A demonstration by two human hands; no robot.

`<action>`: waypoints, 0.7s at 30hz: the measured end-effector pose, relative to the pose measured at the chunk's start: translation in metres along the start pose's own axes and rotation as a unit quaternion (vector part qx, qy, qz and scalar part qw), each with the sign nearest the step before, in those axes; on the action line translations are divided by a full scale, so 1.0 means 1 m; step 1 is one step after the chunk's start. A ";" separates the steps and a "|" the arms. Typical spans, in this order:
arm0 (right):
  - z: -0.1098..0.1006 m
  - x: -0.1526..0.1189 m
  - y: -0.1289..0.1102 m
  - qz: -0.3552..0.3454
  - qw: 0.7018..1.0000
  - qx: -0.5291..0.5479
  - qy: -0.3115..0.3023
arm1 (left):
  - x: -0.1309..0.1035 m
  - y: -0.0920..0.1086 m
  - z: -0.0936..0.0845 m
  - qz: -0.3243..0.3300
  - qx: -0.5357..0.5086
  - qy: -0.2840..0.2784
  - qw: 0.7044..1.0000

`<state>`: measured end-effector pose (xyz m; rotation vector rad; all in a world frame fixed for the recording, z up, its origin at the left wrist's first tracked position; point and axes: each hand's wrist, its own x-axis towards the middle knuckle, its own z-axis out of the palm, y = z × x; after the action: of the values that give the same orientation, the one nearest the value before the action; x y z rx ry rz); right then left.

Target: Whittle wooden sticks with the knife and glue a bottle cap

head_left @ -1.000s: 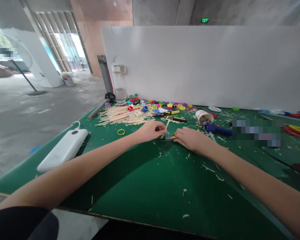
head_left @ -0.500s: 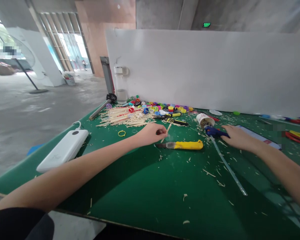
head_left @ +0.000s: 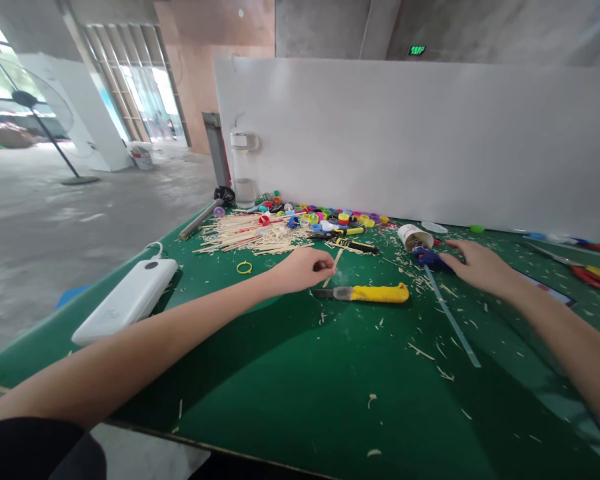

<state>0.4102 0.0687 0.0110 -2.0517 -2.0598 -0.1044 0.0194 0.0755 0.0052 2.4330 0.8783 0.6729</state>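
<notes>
My left hand [head_left: 314, 270] is closed in a pinch on a short wooden stick [head_left: 335, 262], held just above the table. Below and to its right lies a yellow utility knife [head_left: 377, 293], its dark blade toward the left. On the right, a blue glue gun [head_left: 427, 257] rests with its front end at the mouth of a tipped white paper cup [head_left: 414, 236]. From the gun's rear, a long clear glue stick [head_left: 453, 319] sticks out toward me. My right hand [head_left: 483, 270] is just right of the gun, fingers stretched out and apart; whether a fingertip still touches it I cannot tell.
Behind my left hand are wooden sticks [head_left: 240, 233] and many coloured bottle caps [head_left: 325, 227]. A white power bank [head_left: 127, 300] lies at left, near a yellow ring [head_left: 245, 267]. Red-and-yellow-handled pliers [head_left: 597, 277] and a partly covered phone [head_left: 550, 290] are at right. A white panel [head_left: 405, 140] stands behind.
My right hand has come off the glue gun's handle and lifted slightly. The gun's glue stick has swung a little, its free end further up and left. My left hand stays put.
</notes>
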 end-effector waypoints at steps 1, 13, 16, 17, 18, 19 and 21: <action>-0.004 -0.009 -0.021 -0.012 0.999 0.040 -0.003 | 0.000 0.000 0.000 0.000 0.001 -0.001 1.000; 0.031 -0.049 -0.165 -0.405 0.914 -0.008 0.022 | 0.002 0.000 -0.004 -0.013 -0.002 -0.003 1.000; 0.035 -0.045 -0.161 -0.417 0.907 -0.036 0.048 | 0.003 -0.001 -0.004 -0.016 -0.008 -0.008 1.000; 0.035 -0.045 -0.161 -0.413 0.908 -0.036 0.051 | 0.004 -0.001 -0.004 -0.014 -0.010 -0.007 1.000; 0.036 -0.045 -0.161 -0.409 0.911 -0.033 0.053 | 0.003 0.000 -0.004 -0.014 -0.012 -0.006 1.000; 0.036 -0.045 -0.162 -0.404 0.913 -0.029 0.057 | 0.003 0.000 -0.004 -0.016 -0.016 -0.006 1.000; 0.037 -0.046 -0.162 -0.397 0.915 -0.021 0.068 | 0.003 0.000 -0.004 -0.025 -0.027 -0.008 0.999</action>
<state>0.2443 0.0288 -0.0164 -1.0539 -2.6617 -0.4111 0.0189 0.0781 0.0091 2.3585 0.8997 0.6505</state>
